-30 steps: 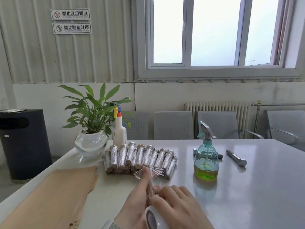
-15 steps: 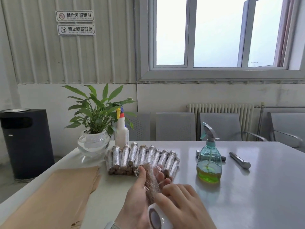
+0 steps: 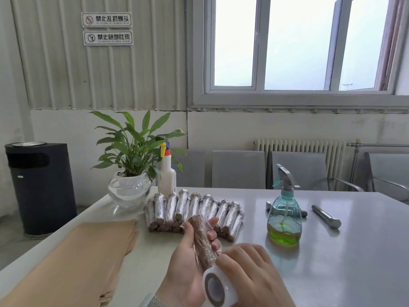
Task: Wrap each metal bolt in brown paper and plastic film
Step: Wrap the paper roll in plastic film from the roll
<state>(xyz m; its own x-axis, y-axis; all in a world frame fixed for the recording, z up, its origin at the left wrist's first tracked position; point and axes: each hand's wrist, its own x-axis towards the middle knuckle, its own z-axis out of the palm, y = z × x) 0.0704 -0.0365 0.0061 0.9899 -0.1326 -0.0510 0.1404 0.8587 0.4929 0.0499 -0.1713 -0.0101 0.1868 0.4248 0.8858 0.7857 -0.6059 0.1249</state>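
The left hand grips a cylindrical, brown-papered bolt glossy with film; just beside it, the right hand clasps the white film roll.

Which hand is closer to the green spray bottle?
The right hand. It sits in front of the spray bottle, slightly to its left, holding the film roll. The left hand is farther left, holding the paper-wrapped bolt.
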